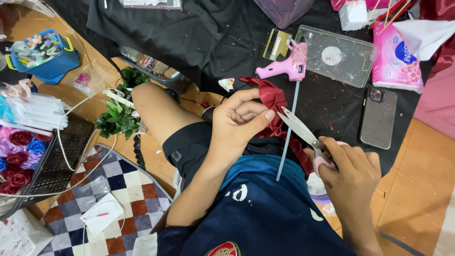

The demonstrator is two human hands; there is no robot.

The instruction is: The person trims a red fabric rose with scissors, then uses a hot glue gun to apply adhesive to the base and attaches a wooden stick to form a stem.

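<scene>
A blue plastic basket with yellow handles (47, 66) at the far left holds small craft flowers, and a dark mesh tray (61, 156) beside red and purple fabric roses (16, 159) sits nearer. The left hand (237, 123) pinches a ruffled dark red satin ribbon (275, 102) between thumb and fingers over the lap. The right hand (348, 173) grips pink-handled steel scissors (303, 132), blades parted, tips touching the ribbon. On the black cloth (189, 33) lie a pink glue gun (284, 66), a clear plastic lid (336, 54) and a grey phone (377, 118).
</scene>
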